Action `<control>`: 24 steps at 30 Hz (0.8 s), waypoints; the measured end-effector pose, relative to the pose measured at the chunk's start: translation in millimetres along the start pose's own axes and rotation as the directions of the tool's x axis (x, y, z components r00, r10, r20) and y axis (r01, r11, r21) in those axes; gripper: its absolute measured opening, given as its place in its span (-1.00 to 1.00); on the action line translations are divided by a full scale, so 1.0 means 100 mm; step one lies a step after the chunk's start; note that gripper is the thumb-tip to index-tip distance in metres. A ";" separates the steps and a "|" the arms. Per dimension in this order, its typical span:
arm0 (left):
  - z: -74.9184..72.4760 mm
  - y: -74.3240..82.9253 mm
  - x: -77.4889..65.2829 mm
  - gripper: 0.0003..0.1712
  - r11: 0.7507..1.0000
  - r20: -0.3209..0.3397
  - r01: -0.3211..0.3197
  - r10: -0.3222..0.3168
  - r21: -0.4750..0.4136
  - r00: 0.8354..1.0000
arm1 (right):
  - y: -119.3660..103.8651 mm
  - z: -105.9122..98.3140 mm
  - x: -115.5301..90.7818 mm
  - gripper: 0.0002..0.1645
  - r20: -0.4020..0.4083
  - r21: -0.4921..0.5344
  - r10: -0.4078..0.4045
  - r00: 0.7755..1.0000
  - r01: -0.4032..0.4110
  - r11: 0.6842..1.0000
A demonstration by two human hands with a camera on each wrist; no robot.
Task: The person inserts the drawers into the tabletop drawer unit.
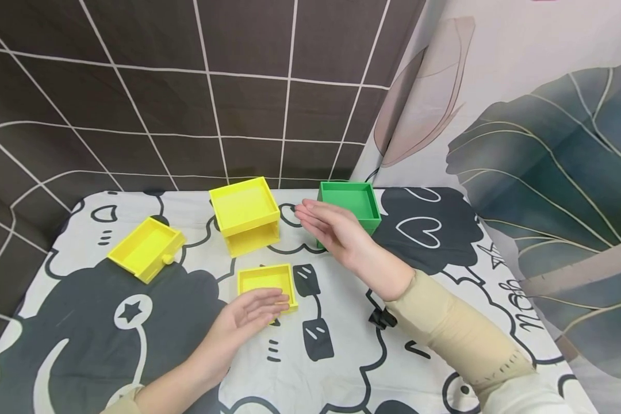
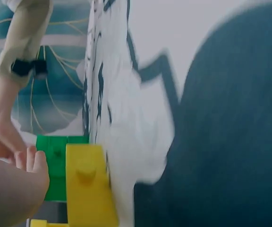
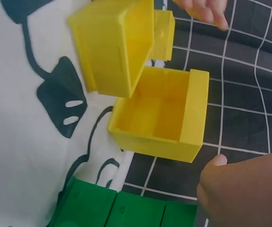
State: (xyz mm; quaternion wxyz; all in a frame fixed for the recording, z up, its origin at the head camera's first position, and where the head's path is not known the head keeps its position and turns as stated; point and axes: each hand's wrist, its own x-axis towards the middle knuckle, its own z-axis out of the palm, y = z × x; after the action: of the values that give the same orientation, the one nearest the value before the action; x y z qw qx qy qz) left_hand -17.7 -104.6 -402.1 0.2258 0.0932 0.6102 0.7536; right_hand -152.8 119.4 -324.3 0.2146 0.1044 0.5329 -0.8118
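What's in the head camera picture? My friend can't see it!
A person's empty left hand and right hand are held over a cartoon-print cloth. Nearby sit an open-fronted yellow cabinet, two loose yellow drawers and a green box partly behind the right hand.

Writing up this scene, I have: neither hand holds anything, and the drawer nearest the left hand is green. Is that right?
Not quite: the drawer nearest the left hand is yellow, not green, as the head view shows. The rest stands: neither that hand nor the right hand holds anything.
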 end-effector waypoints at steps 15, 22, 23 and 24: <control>-0.04 -0.49 -0.24 -0.53 0.845 0.142 0.265 -0.225 -0.464 0.964 | 0.05 0.24 0.34 -0.36 0.033 -0.215 -0.178 0.983 0.181 0.960; -0.08 -0.57 -0.27 -0.50 0.811 0.109 0.329 -0.318 -0.484 0.942 | 0.19 0.28 0.54 -0.35 0.063 -0.418 -0.280 0.958 0.280 0.864; -0.08 -0.57 -0.26 -0.46 0.813 0.099 0.336 -0.330 -0.475 0.939 | 0.20 0.29 0.57 -0.34 0.063 -0.433 -0.281 0.958 0.280 0.857; -0.08 -0.57 -0.26 -0.42 0.816 0.089 0.342 -0.341 -0.467 0.936 | 0.22 0.28 0.60 -0.34 0.063 -0.443 -0.279 0.958 0.278 0.852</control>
State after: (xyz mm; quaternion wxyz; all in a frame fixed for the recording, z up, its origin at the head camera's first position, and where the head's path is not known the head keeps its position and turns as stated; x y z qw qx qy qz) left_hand 14.8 -115.0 -455.3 0.3733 -0.0753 0.4133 0.8271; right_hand -194.5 71.7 -354.7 0.1121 -0.0246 0.7152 -0.6894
